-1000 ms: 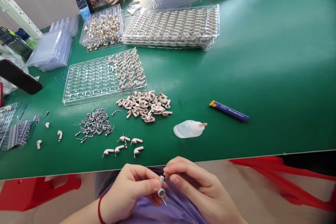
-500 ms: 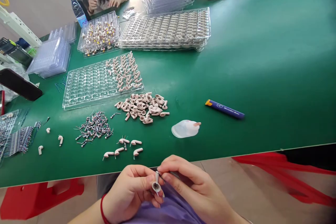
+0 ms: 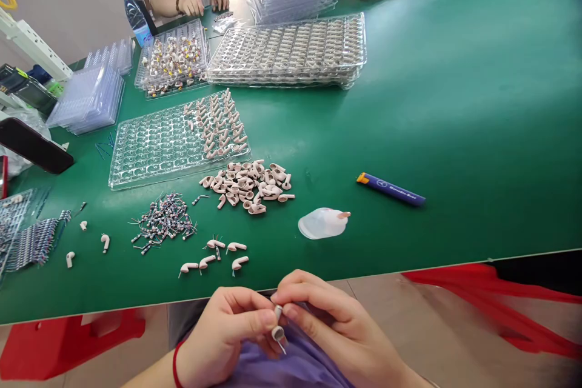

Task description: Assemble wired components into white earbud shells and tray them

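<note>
Over my lap, close to the table's front edge, my left hand [image 3: 243,321] pinches a pale earbud shell [image 3: 277,332] with its open cup facing up toward me. Thin wires hang from that cup. My right hand [image 3: 318,315] has its thumb and forefinger closed at the stem's end, touching the shell; whatever else lies between those fingertips is hidden. Just beyond my hands lie several earbud shells with wires [image 3: 207,262]. Farther off are a heap of bare earbud shells [image 3: 250,185] and a pile of small wired parts [image 3: 166,221].
A clear tray [image 3: 150,145] is partly filled with shells. Behind it stand filled trays [image 3: 286,51] and stacked empty trays [image 3: 86,97]. To the right are a white translucent piece [image 3: 322,223] and a blue tube [image 3: 393,190]. A person's hands [image 3: 193,4] rest across the table.
The earbud shell has tilted and shifted slightly right and down between my fingers, with its wires hanging lower. Across the table, the other person's hands have moved right.
</note>
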A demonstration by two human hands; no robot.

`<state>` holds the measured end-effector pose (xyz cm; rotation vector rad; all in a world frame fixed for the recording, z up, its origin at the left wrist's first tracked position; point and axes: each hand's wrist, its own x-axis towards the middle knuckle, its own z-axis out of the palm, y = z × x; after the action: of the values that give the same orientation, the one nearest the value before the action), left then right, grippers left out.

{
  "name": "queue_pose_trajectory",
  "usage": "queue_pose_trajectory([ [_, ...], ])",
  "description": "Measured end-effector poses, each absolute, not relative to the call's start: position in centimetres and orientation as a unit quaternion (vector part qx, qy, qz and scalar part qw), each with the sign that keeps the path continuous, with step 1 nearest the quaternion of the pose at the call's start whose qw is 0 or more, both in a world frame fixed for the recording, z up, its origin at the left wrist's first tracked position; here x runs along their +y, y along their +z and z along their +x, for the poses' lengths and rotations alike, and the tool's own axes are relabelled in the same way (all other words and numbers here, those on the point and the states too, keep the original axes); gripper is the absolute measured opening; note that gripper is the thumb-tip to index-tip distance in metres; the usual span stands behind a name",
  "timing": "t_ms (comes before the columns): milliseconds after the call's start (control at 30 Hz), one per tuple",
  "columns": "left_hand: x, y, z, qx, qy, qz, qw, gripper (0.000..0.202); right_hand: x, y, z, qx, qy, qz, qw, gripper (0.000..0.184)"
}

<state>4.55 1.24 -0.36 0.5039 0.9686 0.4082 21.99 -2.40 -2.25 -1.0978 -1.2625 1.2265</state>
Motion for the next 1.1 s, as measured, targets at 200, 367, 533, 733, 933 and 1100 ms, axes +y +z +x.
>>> queue_pose_trajectory([
  [200, 1.3, 0.3, 4.3, 0.449, 0.185, 0.339, 0.806, 0.032, -2.5, -2.1, 22.3, -0.528, 0.542, -0.439, 0.484, 0.016],
  [367, 1.4, 1.2, 4.5, 0.453, 0.18, 0.374, 0.789, 0.036, -2.6, -1.9, 22.3, -0.525, 0.546, -0.435, 0.487, 0.021],
  [533, 1.5, 1.5, 4.7, 0.454, 0.177, 0.391, 0.781, 0.036, -2.7, -2.0, 22.3, -0.514, 0.556, -0.433, 0.49, 0.018],
  [733, 1.7, 1.8, 4.7, 0.451, 0.171, 0.418, 0.77, 0.036, -2.5, -2.1, 22.5, -0.487, 0.586, -0.425, 0.488, 0.022],
  [933, 1.7, 1.8, 4.6, 0.45, 0.171, 0.436, 0.761, 0.034, -2.4, -2.2, 22.8, -0.458, 0.618, -0.408, 0.492, 0.017],
  [1100, 1.5, 1.6, 4.6, 0.451, 0.175, 0.449, 0.751, 0.029, -2.2, -2.3, 23.0, -0.456, 0.615, -0.393, 0.509, 0.011],
])
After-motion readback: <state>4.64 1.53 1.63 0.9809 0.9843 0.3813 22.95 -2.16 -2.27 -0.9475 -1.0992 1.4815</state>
